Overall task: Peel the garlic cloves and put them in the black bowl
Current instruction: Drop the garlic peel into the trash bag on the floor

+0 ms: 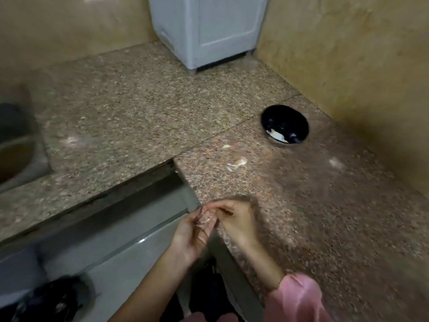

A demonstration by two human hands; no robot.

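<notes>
My left hand (193, 235) holds a small pale garlic clove (205, 220) at its fingertips, just off the inner corner of the granite counter. My right hand (236, 220) meets it from the right, its fingers pinching at the clove's skin. The frame is blurred, so the exact grip is unclear. The black bowl (285, 123) sits far right on the counter near the wall, with pale garlic pieces (277, 135) at its near inner edge. Loose garlic bits and skins (238, 164) lie on the counter between my hands and the bowl.
A grey plastic cabinet (209, 31) stands in the back corner. A sink (14, 147) is at the left edge. A dark bag (53, 300) lies low left beside a grey appliance top (120, 247). Tiled walls close the back and right.
</notes>
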